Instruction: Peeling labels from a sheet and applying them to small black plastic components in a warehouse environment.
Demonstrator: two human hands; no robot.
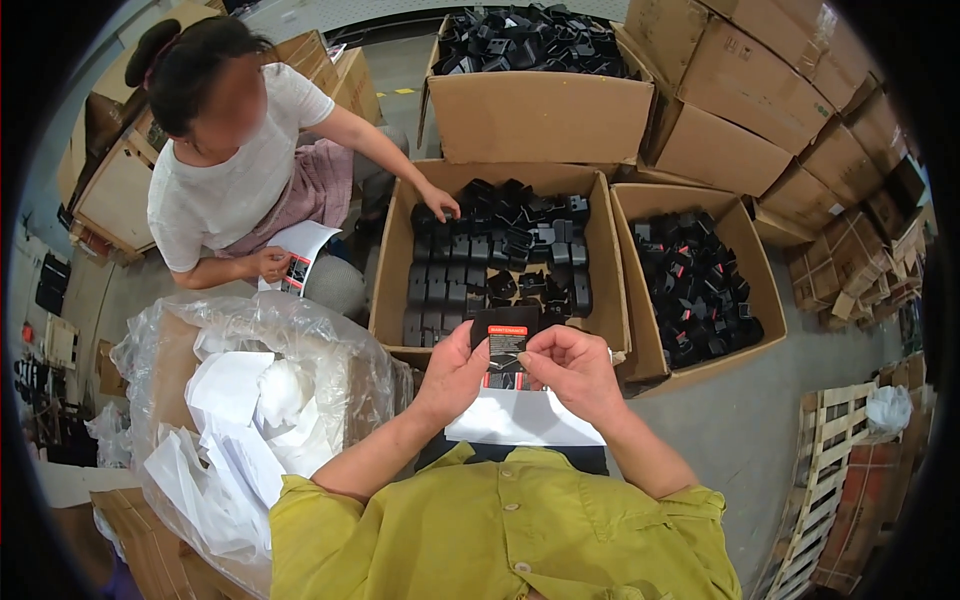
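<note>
Both hands pinch one small black card (505, 348) at chest height, just above the near edge of the middle box (390, 260). Left hand (455, 372) clamps its left side, right hand (575, 368) its right, fingers closed on it. Held flat toward the face, likely for reading or folding. Card bears a red band and white panel. Below it, a white sheet (520, 420) on the lap.

Middle box: black parts (470, 260), some in rows. Right box (745, 300): loose black parts with red. Co-worker's hand (440, 203) reaches in. Clear bag (250, 400) of white sheets at left.
</note>
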